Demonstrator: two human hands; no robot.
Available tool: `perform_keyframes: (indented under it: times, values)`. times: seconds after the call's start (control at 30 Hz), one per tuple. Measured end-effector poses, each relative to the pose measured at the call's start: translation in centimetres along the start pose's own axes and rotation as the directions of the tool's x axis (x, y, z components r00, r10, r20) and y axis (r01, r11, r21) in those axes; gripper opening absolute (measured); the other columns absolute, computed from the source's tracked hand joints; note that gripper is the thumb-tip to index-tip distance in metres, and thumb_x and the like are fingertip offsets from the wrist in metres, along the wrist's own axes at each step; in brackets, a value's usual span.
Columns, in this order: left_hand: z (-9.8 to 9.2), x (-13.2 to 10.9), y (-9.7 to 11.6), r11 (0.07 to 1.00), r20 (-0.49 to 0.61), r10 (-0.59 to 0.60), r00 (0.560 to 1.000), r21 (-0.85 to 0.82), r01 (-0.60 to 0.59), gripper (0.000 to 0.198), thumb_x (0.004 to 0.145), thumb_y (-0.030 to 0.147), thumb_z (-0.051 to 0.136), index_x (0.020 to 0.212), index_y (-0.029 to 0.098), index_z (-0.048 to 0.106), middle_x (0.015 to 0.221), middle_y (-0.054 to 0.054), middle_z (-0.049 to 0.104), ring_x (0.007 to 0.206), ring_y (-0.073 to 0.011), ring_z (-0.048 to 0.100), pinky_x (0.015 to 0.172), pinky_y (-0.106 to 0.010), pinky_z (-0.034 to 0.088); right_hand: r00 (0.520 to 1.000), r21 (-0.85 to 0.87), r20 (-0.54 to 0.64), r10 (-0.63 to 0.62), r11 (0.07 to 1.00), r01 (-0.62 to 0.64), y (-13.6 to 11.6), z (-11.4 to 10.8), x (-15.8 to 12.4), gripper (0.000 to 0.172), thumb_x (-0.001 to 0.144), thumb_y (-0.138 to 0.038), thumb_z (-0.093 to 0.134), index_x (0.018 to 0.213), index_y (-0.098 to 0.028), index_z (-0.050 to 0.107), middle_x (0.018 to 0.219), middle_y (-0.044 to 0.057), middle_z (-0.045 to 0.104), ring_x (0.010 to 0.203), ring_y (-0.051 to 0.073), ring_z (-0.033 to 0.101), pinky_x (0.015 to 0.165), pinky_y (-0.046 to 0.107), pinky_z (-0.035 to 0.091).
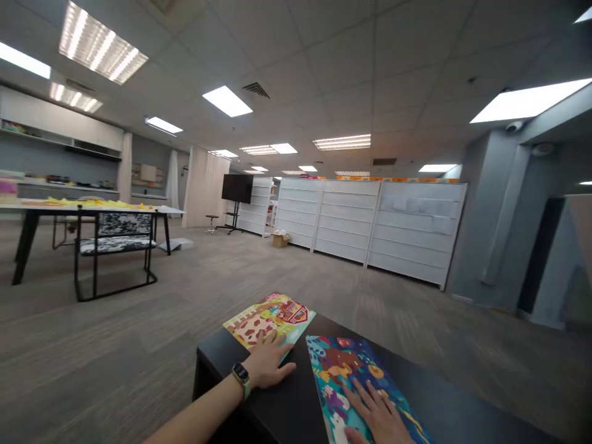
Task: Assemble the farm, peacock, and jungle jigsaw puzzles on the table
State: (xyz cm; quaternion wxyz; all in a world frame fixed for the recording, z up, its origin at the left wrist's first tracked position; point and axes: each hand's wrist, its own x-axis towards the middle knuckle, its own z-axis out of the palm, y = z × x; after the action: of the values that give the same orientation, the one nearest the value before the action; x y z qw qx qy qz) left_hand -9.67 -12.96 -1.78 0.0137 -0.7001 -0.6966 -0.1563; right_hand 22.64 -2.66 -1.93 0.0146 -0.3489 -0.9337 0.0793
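Two colourful illustrated sheets or thin books lie flat on a black table [296, 401]; I cannot tell which they are. On the left one, a yellow and green picture sheet [277, 311] with a giraffe-like pattern, my left hand [268, 361] rests with fingers spread over its near edge. A watch [241, 373] with a green strap is on that wrist. My right hand [377, 413] lies spread on the blue picture sheet [337, 364], which shows animals and a brown figure. Its lower part runs out of the frame. Neither hand grips anything.
Beyond the table is grey carpet [222, 265]. A black-framed chair [115, 240] stands by a white-topped table [60, 209] at left. White shelving units [346, 216] line the back, near a cardboard box [280, 238] and a screen on a stand [237, 189].
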Motion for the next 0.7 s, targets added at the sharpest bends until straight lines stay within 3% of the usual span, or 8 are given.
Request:
perform_keyframes:
  times: [0.07, 0.17, 0.27, 0.43, 0.5, 0.57, 0.7]
  values:
    - [0.3, 0.1, 0.0, 1.000, -0.011, -0.009, 1.000, -0.021, 0.009, 0.057, 0.097, 0.064, 0.044, 0.143, 0.031, 0.052, 0.153, -0.011, 0.046, 0.141, -0.0419, 0.035, 0.114, -0.072, 0.017, 0.991, -0.061, -0.028, 0.134, 0.989, -0.136, 1.8, 1.8, 0.6, 0.077, 0.087, -0.079, 0.036, 0.153, -0.039, 0.037, 0.162, 0.000, 0.030, 0.151, 0.039, 0.019, 0.121, 0.063, 0.014]
    - [0.5, 0.3, -0.3, 0.998, -0.022, -0.021, 1.000, -0.056, 0.020, 0.064, 0.095, 0.072, 0.040, 0.144, 0.032, 0.051, 0.153, -0.011, 0.046, 0.142, -0.0428, 0.034, 0.113, -0.075, 0.011, 0.917, -0.136, -0.142, 0.373, 0.910, -0.391, 3.1, 4.1, 2.0, 0.075, 0.084, -0.076, 0.043, 0.149, -0.038, 0.047, 0.161, 0.006, 0.034, 0.146, 0.049, 0.028, 0.113, 0.074, 0.017]
    - [0.4, 0.3, -0.6, 0.996, -0.024, -0.032, 0.999, -0.083, 0.030, 0.071, 0.095, 0.076, 0.032, 0.148, 0.030, 0.047, 0.154, -0.011, 0.046, 0.142, -0.0425, 0.034, 0.112, -0.077, 0.010, 0.853, -0.126, -0.176, 0.491, 0.848, -0.515, 0.1, 5.0, 4.7, 0.080, 0.085, -0.075, 0.042, 0.152, -0.031, 0.044, 0.160, 0.014, 0.035, 0.141, 0.055, 0.033, 0.109, 0.078, 0.016]
    - [0.3, 0.4, -0.7, 0.996, -0.024, -0.021, 1.000, -0.083, 0.019, 0.075, 0.090, 0.080, 0.038, 0.142, 0.027, 0.054, 0.150, -0.011, 0.051, 0.139, -0.0413, 0.039, 0.113, -0.075, 0.012, 0.844, -0.045, -0.185, 0.504, 0.853, -0.520, -10.4, 3.5, 10.8, 0.074, 0.095, -0.061, 0.033, 0.155, -0.018, 0.038, 0.160, 0.023, 0.032, 0.143, 0.057, 0.026, 0.104, 0.083, 0.005]
    - [0.3, 0.4, -0.6, 0.997, -0.021, -0.016, 1.000, -0.076, 0.015, 0.076, 0.087, 0.080, 0.044, 0.140, 0.026, 0.056, 0.149, -0.012, 0.052, 0.138, -0.0427, 0.039, 0.113, -0.076, 0.012, 0.842, -0.015, -0.189, 0.505, 0.856, -0.516, -13.1, 2.8, 12.2, 0.066, 0.097, -0.052, 0.035, 0.154, -0.018, 0.040, 0.160, 0.024, 0.033, 0.144, 0.056, 0.025, 0.102, 0.085, 0.003]
    - [0.2, 0.3, -0.4, 0.997, -0.016, -0.006, 1.000, -0.072, 0.005, 0.076, 0.088, 0.079, 0.044, 0.140, 0.025, 0.057, 0.149, -0.014, 0.051, 0.138, -0.0443, 0.039, 0.112, -0.076, 0.012, 0.838, 0.021, -0.194, 0.510, 0.856, -0.516, -14.1, 2.5, 12.6, 0.063, 0.098, -0.048, 0.037, 0.153, -0.018, 0.042, 0.160, 0.023, 0.033, 0.144, 0.056, 0.024, 0.102, 0.086, 0.001]
    - [0.5, 0.2, -0.3, 0.999, 0.040, -0.003, 0.999, -0.037, 0.005, 0.079, 0.091, 0.079, 0.035, 0.147, 0.027, 0.052, 0.153, -0.016, 0.047, 0.143, -0.0459, 0.034, 0.112, -0.076, 0.010, 0.851, 0.137, -0.189, 0.490, 0.872, -0.471, -13.4, 2.2, 11.8, 0.060, 0.098, -0.049, 0.040, 0.151, -0.021, 0.046, 0.160, 0.021, 0.034, 0.146, 0.053, 0.022, 0.105, 0.083, 0.003]
